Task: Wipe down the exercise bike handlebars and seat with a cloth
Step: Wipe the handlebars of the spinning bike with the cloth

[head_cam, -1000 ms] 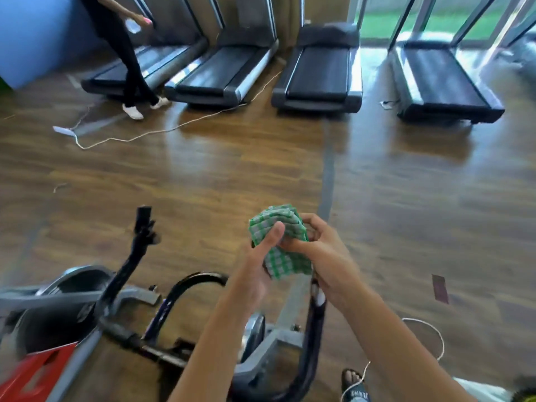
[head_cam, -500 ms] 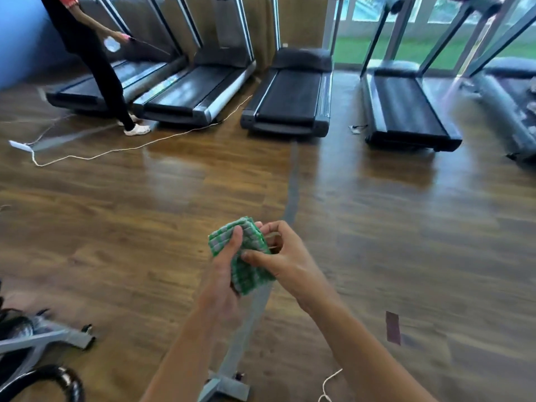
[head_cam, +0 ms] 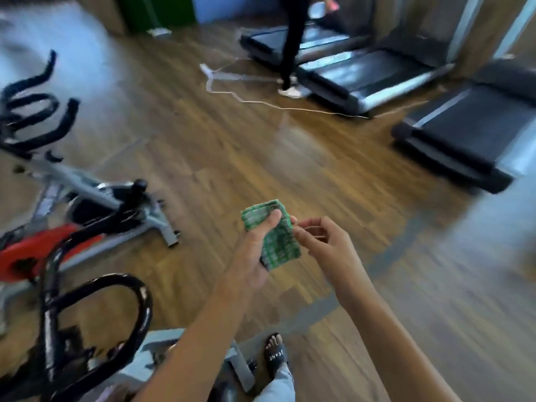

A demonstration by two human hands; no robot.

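From the head camera, a folded cloth (head_cam: 274, 235) of green-and-white checked weave sits in mid-air over the floor, just right of the bikes and apart from them; it is a thick, soft-looking rectangular pad, its long axis running from the upper left down to the lower right, its top edge pointing away from the person. The left hand (head_cam: 252, 256) grips it, thumb pressed flat across the upper face and the other fingers wrapped behind, mostly hidden. The right hand (head_cam: 324, 242) is just beside the cloth's right edge, its fingers curled loosely inward with thumb and forefinger close together near the fabric; motion blur keeps me from telling whether they pinch it. Low on the left, the nearest exercise bike's handlebars (head_cam: 95, 323) form a glossy black looped tube with a rounded bend, pale highlights along the curve. Behind it stands a second bike (head_cam: 87, 198) with a grey angular metal frame, a red flywheel cover and curled black handlebars, all smeared by blur. The floor (head_cam: 377, 242) is brown wood-grain plank with a sheen. Flat black treadmills (head_cam: 455, 140) with matte belts lie at the upper right, a thin white cable (head_cam: 261, 101) snaking before them, where another person's dark-clad legs (head_cam: 293, 42) stand. A black slide sandal (head_cam: 275, 355) shows at the bottom.
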